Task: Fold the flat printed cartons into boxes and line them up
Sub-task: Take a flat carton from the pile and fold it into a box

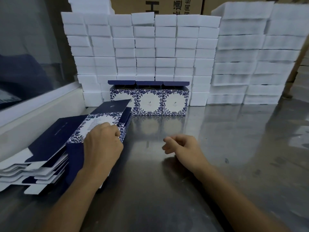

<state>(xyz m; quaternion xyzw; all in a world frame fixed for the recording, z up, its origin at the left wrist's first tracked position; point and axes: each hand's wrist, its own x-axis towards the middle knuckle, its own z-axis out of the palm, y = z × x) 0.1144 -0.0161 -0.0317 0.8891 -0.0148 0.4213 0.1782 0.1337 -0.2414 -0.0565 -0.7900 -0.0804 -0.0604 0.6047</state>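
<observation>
A stack of flat blue-and-white floral cartons point(50, 148) lies at the left on the steel table point(217, 148). My left hand point(103, 144) grips the right edge of the top flat carton point(103, 121), fingers curled over it, and that edge is raised a little. My right hand point(182, 146) hovers over the table to the right, fingers loosely curled, holding nothing. Three folded boxes point(149, 102) stand side by side at the back, lids open, floral fronts facing me.
Tall stacks of white foam blocks point(150, 47) form a wall behind the boxes and at the right point(250, 56). A white ledge and glass pane point(41, 104) border the left. Brown shipping cartons point(158, 5) show above the foam.
</observation>
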